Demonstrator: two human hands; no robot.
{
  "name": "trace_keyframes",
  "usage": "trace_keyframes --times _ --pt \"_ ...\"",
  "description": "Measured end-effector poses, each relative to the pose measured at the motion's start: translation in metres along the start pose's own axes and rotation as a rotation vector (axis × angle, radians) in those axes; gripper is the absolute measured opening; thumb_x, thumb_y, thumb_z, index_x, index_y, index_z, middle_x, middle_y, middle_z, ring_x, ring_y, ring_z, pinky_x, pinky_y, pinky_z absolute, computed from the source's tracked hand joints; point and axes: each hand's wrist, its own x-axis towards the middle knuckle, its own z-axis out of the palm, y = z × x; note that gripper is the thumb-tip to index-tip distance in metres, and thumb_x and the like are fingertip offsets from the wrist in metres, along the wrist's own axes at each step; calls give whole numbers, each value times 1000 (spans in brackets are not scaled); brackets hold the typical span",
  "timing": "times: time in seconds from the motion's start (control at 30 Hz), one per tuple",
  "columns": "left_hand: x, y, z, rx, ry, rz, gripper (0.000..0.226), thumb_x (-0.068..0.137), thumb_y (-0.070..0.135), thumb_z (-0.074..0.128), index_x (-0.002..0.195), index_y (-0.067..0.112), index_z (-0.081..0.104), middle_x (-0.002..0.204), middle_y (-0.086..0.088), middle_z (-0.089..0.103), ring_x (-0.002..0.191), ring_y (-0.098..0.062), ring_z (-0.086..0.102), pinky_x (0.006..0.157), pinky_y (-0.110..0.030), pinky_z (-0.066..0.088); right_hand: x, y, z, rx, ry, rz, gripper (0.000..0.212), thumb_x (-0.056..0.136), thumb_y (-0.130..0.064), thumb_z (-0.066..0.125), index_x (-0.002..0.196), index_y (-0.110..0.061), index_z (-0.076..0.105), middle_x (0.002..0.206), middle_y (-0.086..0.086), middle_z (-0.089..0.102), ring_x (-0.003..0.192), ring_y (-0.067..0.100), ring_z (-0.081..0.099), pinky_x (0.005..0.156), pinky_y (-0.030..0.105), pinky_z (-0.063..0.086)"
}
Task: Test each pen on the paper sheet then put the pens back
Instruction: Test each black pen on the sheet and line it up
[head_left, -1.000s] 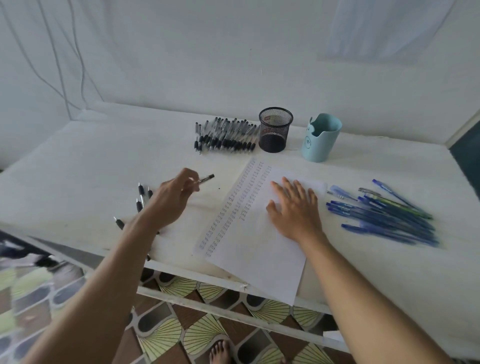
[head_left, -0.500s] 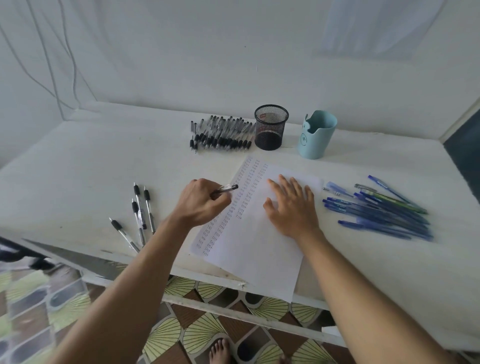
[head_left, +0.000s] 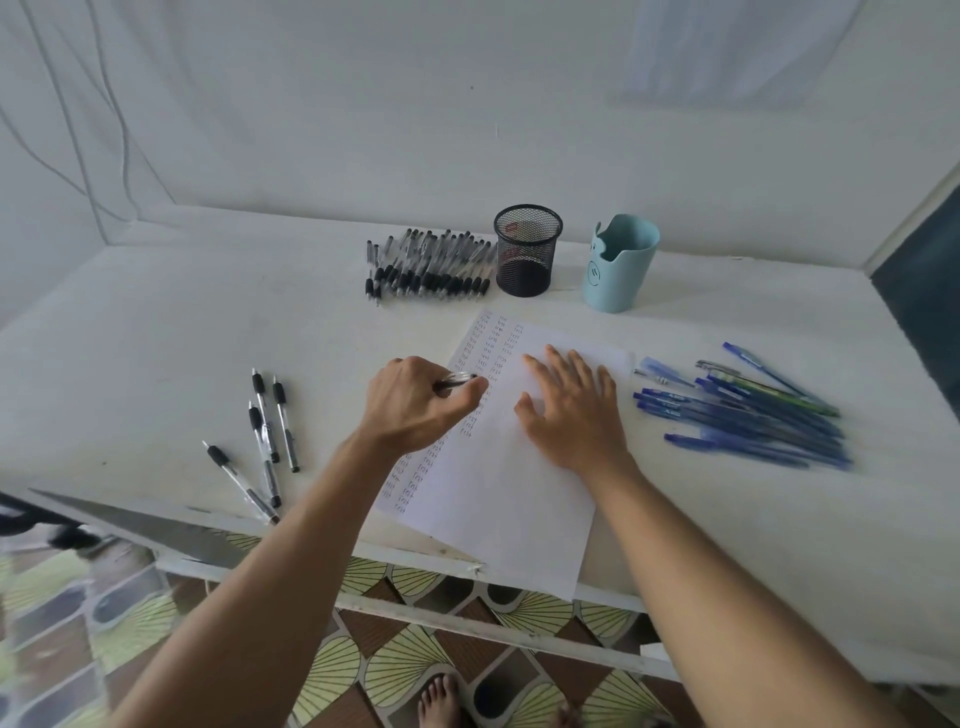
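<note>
Pen (head_left: 457, 381) mostly hidden in left hand (head_left: 415, 405).

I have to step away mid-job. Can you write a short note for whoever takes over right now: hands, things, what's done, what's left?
Left hand grips a black pen at the written columns of the paper sheet. Right hand lies flat on the sheet.
Four black pens lie left of the sheet and blue pens lie to its right. A black pile, the mesh cup and the blue cup sit in a row at the back.
Done: columns of test marks.
Left: test the held pen, likely others, then put the pens back; none stick out of either cup.
</note>
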Motion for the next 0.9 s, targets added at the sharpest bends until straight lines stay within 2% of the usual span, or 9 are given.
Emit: trace_keyframes --times 0.1,0.17,0.23,0.3,0.37,0.43,0.6,0.77,0.9 --pt "0 1 3 -70 4 27 57 83 62 61 55 17 42 49 0 36 46 -13 29 50 -29 30 0 -1 -1 -3 -14 6 70 88 -52 22 156 -34 28 166 -4 17 153 20 11 122 49 1" --pt "1 4 4 -156 18 3 33 97 42 59 79 16 66 59 -3 58 49 -11 45 54 -27 39 0 -1 -2 -1 -21 2 71 87 -52 21 156 -33 27 167 -4 16 153 21 10 123 49 1" --pt "0 7 8 -452 0 -46 29 105 32 43 105 19 69 74 -4 67 53 -11 55 54 -28 41 0 -1 -3 0 -25 1 72 87 -51 21 156 -33 27 167 -4 16 153 21 10 123 49 1" --pt "0 5 13 -716 7 -48 47 105 44 30 118 14 63 87 -8 64 67 -18 60 58 -29 45 1 -1 -3 -15 -21 0 72 88 -51 20 156 -32 27 167 -3 17 153 22 11 123 50 2" --pt "0 0 18 -770 25 -100 61 99 55 24 111 10 63 85 -6 58 68 -19 55 58 -28 43 1 -1 -2 -31 -20 -4 72 87 -52 17 156 -32 27 166 -2 17 153 22 11 123 51 3" --pt "1 -1 21 -702 43 -152 55 101 53 30 92 11 63 71 -2 60 58 -24 53 52 -30 40 1 0 -1 -41 -14 -14 78 84 -55 9 156 -31 27 166 -1 18 153 23 12 122 51 4" --pt "-1 -4 29 -561 101 -203 20 82 11 80 82 0 63 83 -11 70 65 -21 70 59 -31 57 2 1 -1 -55 -24 -26 85 80 -59 3 156 -31 25 166 -1 17 153 24 11 122 51 5" --pt "0 -5 27 -489 136 -334 33 76 -4 67 57 11 45 51 -10 59 40 -17 47 41 -27 36 2 1 -1 -53 -16 -31 84 80 -58 3 156 -31 26 166 -1 18 153 24 13 122 51 5" --pt "-1 -7 28 -370 122 -337 38 61 -9 57 51 13 27 46 1 30 49 -16 32 47 -31 24 1 1 -2 -40 -13 -32 84 80 -58 3 156 -31 27 166 -1 19 153 24 13 122 51 5"
